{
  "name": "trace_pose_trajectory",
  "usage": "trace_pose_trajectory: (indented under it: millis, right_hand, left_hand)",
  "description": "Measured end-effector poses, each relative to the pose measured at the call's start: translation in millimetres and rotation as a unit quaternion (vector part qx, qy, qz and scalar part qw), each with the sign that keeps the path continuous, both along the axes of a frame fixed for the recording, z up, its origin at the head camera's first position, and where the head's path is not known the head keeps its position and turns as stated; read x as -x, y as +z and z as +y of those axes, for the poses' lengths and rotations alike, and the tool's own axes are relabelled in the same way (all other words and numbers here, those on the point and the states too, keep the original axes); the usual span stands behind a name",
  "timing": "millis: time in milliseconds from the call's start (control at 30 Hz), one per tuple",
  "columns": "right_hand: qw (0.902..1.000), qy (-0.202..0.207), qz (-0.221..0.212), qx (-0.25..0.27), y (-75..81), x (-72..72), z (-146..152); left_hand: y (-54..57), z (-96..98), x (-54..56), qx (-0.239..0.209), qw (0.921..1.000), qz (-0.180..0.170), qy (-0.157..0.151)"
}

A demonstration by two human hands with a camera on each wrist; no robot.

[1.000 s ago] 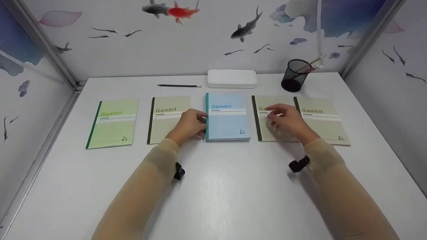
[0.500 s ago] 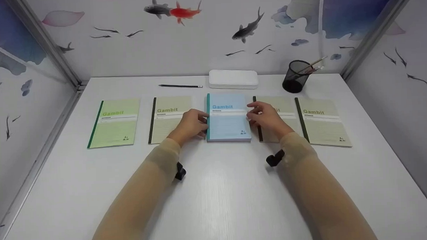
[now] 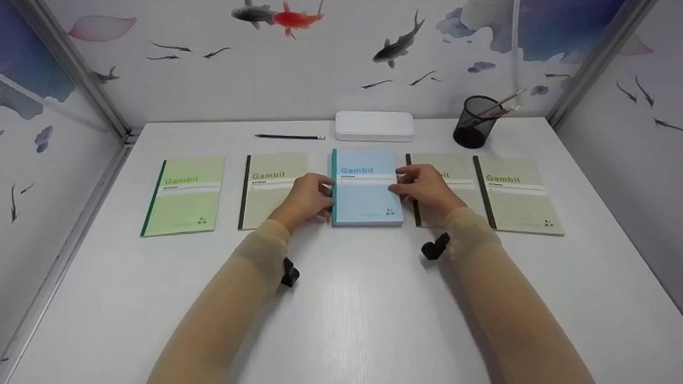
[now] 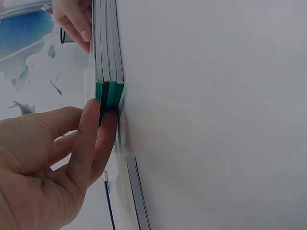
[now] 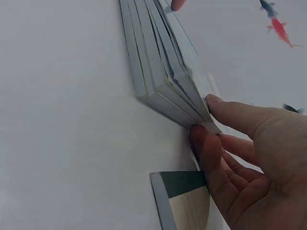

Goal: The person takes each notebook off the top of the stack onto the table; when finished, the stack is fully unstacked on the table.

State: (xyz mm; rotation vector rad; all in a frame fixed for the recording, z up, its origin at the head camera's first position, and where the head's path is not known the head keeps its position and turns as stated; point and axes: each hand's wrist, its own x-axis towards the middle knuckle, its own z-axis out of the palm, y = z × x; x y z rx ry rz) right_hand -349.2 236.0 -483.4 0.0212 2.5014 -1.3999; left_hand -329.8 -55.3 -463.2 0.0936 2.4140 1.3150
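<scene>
A stack of blue notebooks (image 3: 366,194) with teal spines lies flat in the middle of the white table (image 3: 345,305). My left hand (image 3: 307,199) grips its spine side, and in the left wrist view the fingertips (image 4: 98,120) press on the teal spines of the stack (image 4: 109,48). My right hand (image 3: 421,189) holds the opposite, open edge. In the right wrist view its thumb (image 5: 225,108) lies on the top cover and a finger presses the page edges of the stack (image 5: 158,72).
A green notebook (image 3: 183,196) and a beige one (image 3: 270,183) lie left of the stack. Two more beige notebooks (image 3: 517,194) lie to its right. A pencil (image 3: 289,137), a white case (image 3: 374,126) and a black mesh cup (image 3: 474,129) stand along the back.
My right hand has moved left off the beige notebook to the blue stack's right edge and taken hold of it. The left hand stayed at the spine.
</scene>
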Motion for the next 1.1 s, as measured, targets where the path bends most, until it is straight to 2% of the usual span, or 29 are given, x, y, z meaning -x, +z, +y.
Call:
trace_pose_trajectory:
  millis: [333,600,800,900,1100]
  right_hand:
    - [0.9993,-0.001,-0.019,0.032,-1.7,3.5,8]
    - [0.9997,0.011,-0.016,0.011,0.5,0.7,3]
    - [0.9997,0.001,-0.024,0.009,-0.3,1.5,4]
    - [0.9991,-0.015,-0.029,0.029,-0.6,2.6,6]
    - [0.9989,-0.022,-0.019,0.038,1.3,-0.6,13]
  left_hand:
    - [-1.6,-2.1,1.1,-0.031,0.9995,-0.005,0.000]
    - [-1.4,-1.4,1.4,-0.025,0.9993,-0.022,0.016]
    - [-3.7,-0.5,-0.2,-0.017,0.9997,-0.012,0.016]
    - [-4.7,0.0,-0.3,-0.015,0.9998,-0.004,0.013]
    - [-3.9,-0.2,1.2,-0.008,0.9999,0.003,0.010]
